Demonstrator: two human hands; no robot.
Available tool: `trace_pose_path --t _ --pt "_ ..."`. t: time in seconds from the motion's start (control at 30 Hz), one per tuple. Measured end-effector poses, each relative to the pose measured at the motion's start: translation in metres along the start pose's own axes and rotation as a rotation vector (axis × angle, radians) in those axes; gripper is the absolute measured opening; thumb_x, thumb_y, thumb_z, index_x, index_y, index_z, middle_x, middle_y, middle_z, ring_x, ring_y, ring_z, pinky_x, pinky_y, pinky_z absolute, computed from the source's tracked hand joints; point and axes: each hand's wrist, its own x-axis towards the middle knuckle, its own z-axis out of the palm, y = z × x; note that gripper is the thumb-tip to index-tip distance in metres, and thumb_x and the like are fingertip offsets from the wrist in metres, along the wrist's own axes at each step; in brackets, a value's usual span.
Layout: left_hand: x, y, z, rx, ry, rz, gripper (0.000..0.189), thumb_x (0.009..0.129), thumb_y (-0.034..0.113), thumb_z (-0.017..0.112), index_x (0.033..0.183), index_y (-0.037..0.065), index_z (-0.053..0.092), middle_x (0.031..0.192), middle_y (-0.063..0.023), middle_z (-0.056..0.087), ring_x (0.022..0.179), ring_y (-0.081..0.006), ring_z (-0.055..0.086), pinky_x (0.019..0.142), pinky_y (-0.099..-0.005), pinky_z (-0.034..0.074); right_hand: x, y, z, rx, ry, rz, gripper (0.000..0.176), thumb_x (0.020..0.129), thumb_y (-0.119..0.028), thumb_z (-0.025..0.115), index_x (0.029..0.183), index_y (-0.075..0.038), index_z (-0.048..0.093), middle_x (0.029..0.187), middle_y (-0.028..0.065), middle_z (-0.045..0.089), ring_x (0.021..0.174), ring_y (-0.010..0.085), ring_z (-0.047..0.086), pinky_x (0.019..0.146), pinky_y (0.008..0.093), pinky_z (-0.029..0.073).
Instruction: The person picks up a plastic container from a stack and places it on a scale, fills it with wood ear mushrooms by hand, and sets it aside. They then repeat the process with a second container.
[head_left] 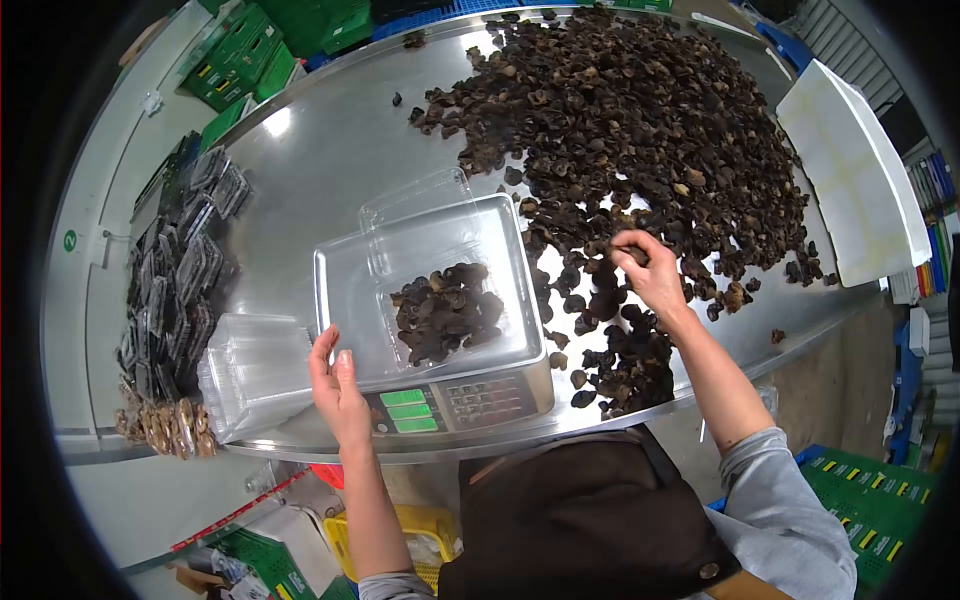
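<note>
A clear plastic punnet with its lid folded back stands on the steel tray of a digital scale. Dark brown wood ear mushrooms lie heaped inside it. My left hand is at the tray's left front corner, fingers apart and holding nothing, between the scale and a stack of nested clear punnets. Over the near edge of a large mushroom pile, my right hand is closed, with a dark mushroom piece between thumb and fingers.
Filled clear packs are piled at the table's left end, with brown bagged goods in front. A white foam box stands at the right. Green crates are behind the steel table; a yellow basket is below its front edge.
</note>
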Motion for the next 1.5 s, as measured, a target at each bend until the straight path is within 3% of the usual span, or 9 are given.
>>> trace_pose_path --t 0.17,0.27,0.33,0.57,0.73,0.9,1.07,1.33,1.5 --pt "0.014 0.023 0.038 0.042 -0.117 0.121 0.043 0.099 0.020 0.047 0.137 0.000 0.048 0.140 -0.0150 0.050 0.133 -0.0253 0.043 0.110 -0.0385 0.033 -0.005 -0.107 0.095 -0.054 -0.170 -0.672 0.022 0.078 -0.008 0.066 0.100 -0.007 0.063 0.088 0.0089 0.059 0.078 0.0244 0.059 0.070 0.0356 0.049" --pt "0.024 0.018 0.068 0.124 -0.227 0.363 0.045 0.100 0.026 0.045 0.137 0.001 0.048 0.141 -0.0171 0.049 0.136 -0.0304 0.040 0.112 -0.0421 0.030 -0.017 -0.106 0.153 -0.309 -0.399 -0.735 0.029 0.084 -0.022 0.068 0.106 -0.005 0.060 0.102 0.0115 0.056 0.103 0.0316 0.054 0.085 0.0425 0.046" --pt "0.027 0.004 0.080 0.398 -0.471 0.371 0.048 0.100 0.030 0.045 0.137 0.001 0.049 0.141 -0.0193 0.049 0.138 -0.0349 0.037 0.113 -0.0448 0.027 -0.024 -0.093 0.171 -0.396 -0.383 -0.754 0.031 0.085 -0.025 0.066 0.107 -0.004 0.060 0.109 0.0148 0.054 0.114 0.0346 0.048 0.092 0.0465 0.042" --pt "0.024 -0.005 0.070 0.191 -0.301 0.302 0.049 0.101 0.034 0.042 0.136 -0.001 0.049 0.138 -0.0164 0.052 0.134 -0.0314 0.043 0.110 -0.0431 0.031 -0.025 -0.102 0.115 -0.018 -0.334 -0.497 0.038 0.084 -0.026 0.070 0.118 -0.011 0.063 0.134 0.0152 0.048 0.125 0.0330 0.048 0.105 0.0420 0.040" --pt "0.025 -0.006 0.013 -0.004 -0.008 0.130 0.041 0.102 0.028 0.044 0.131 -0.001 0.052 0.123 -0.0137 0.060 0.106 -0.0207 0.060 0.096 -0.0342 0.045 0.004 0.001 0.027 -0.537 0.209 -0.276 0.036 0.080 -0.007 0.068 0.116 -0.012 0.062 0.117 0.0153 0.055 0.108 0.0335 0.056 0.090 0.0405 0.049" --pt "0.005 -0.001 -0.021 -0.021 -0.066 -0.134 0.035 0.098 0.015 0.055 0.128 -0.003 0.053 0.114 -0.0127 0.063 0.096 -0.0140 0.061 0.086 -0.0279 0.047 -0.010 0.074 -0.007 -0.764 0.022 -0.147 0.030 0.081 -0.010 0.070 0.111 -0.011 0.065 0.104 0.0125 0.056 0.103 0.0328 0.056 0.084 0.0442 0.049" --pt "-0.007 0.006 -0.013 0.120 -0.343 -0.333 0.049 0.088 0.014 0.071 0.128 -0.006 0.051 0.102 -0.0087 0.064 0.080 -0.0097 0.061 0.072 -0.0244 0.050 -0.008 0.042 -0.002 -0.405 0.052 -0.031 0.018 0.086 -0.008 0.067 0.104 -0.007 0.069 0.087 0.0102 0.059 0.072 0.0208 0.059 0.069 0.0330 0.048" --pt "0.010 -0.023 0.025 0.356 -0.374 -0.319 0.068 0.075 0.022 0.084 0.128 -0.008 0.052 0.069 -0.0019 0.055 0.061 -0.0069 0.053 0.055 -0.0243 0.045 -0.015 -0.108 0.088 -0.172 -0.086 -0.700 0.022 0.081 -0.008 0.067 0.103 -0.009 0.068 0.099 0.0086 0.064 0.094 0.0268 0.062 0.079 0.0376 0.053" --pt "0.016 -0.012 0.024 0.282 -0.424 -0.408 0.069 0.075 0.020 0.083 0.128 -0.010 0.050 0.062 -0.0021 0.054 0.051 -0.0079 0.051 0.046 -0.0250 0.042 -0.025 -0.113 0.134 -0.362 -0.433 -0.719 0.033 0.084 -0.019 0.071 0.115 -0.009 0.064 0.116 0.0131 0.058 0.106 0.0317 0.057 0.091 0.0408 0.049"
